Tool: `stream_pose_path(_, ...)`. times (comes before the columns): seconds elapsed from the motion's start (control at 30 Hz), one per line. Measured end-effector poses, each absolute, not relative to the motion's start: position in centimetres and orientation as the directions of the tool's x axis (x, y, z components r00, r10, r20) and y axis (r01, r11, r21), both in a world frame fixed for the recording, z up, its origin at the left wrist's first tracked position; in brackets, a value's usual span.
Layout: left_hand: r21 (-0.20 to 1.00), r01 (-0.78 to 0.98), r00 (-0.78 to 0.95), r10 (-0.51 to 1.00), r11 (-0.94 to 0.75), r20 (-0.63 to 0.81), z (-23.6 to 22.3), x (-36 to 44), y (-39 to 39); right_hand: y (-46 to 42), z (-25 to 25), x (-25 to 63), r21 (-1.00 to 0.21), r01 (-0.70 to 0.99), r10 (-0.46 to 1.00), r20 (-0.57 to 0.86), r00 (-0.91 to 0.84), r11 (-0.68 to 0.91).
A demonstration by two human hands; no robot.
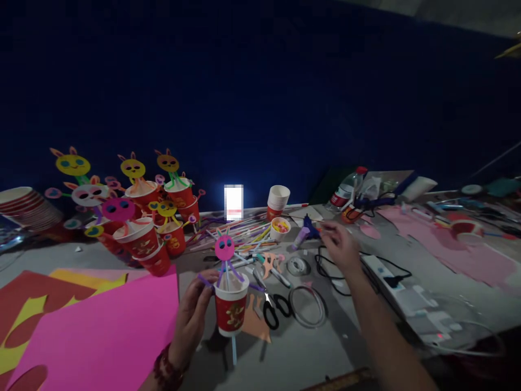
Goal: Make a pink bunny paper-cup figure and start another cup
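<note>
My left hand [194, 315] is closed around a red paper cup [230, 310] held above the table. A pink round-faced figure [224, 247] with purple pipe-cleaner arms sticks up out of the cup, and a pale straw hangs below it. My right hand [340, 245] is stretched out to the far right side of the table, fingers loosely apart, close to a blue glue gun [310, 227] and a purple glue stick [300, 238]. I cannot see anything held in it.
Finished cup figures [138, 217] crowd the back left beside stacked plates [24, 209]. Pink paper [101, 331] lies front left. Scissors [272, 308], tape rings [307, 305], straws and markers [248, 239], a cup stack [278, 201], a power strip [396, 290] and a bottle [345, 190] fill the middle and right.
</note>
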State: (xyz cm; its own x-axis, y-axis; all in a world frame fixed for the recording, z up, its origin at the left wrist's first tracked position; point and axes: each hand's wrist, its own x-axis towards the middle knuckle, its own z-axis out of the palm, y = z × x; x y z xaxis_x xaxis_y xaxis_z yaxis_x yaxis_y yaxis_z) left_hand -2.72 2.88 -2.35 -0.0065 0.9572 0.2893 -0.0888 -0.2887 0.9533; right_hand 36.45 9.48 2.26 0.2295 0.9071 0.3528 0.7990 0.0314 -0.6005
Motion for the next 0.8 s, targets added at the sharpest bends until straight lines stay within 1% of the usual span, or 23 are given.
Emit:
stream_pose_path(0.1,0.951,-0.05,0.03,0.951,-0.305,0.307,-2.3,-2.6,2.8,12.8,0.9,41.5,-0.477,0.879,0.938,0.292,0.189,-0.028)
stream_pose_path(0.2,0.947,-0.022,0.029,0.946,-0.322,0.322,-2.1,-2.6,2.8,14.6,-1.0,43.1,-0.378,0.925,0.971,0.21,0.115,-0.027)
stream_pose_path(0.3,0.953,-0.022,0.002,0.953,-0.303,0.303,-2.1,-2.6,2.9,15.5,-2.5,43.4,-0.307,0.951,0.982,0.173,0.079,-0.022)
stream_pose_path(0.4,0.96,-0.011,-0.004,0.96,-0.279,0.279,-2.1,-2.6,2.9,16.0,-3.0,43.8,-0.271,0.962,0.981,0.183,0.062,-0.01)
stream_pose_path(0.5,0.958,0.007,-0.001,0.958,-0.288,0.288,-2.2,-2.6,2.9,16.6,-2.9,44.5,-0.296,0.955,0.979,0.2,0.034,0.028)
stream_pose_path(0.63,0.948,0.016,0.007,0.948,-0.318,0.318,-2.2,-2.6,3.0,17.3,-2.4,45.2,-0.42,0.906,0.979,0.201,0.033,0.056)
stream_pose_path(0.7,0.943,0.008,0.011,0.943,-0.332,0.331,-2.1,-2.6,3.0,17.3,-2.0,45.2,-0.49,0.871,0.965,0.245,0.094,0.04)
stream_pose_path(0.8,0.941,-0.003,0.019,0.94,-0.339,0.339,-1.9,-2.5,3.1,16.2,-0.8,44.8,-0.603,0.797,0.908,0.348,0.231,0.029)
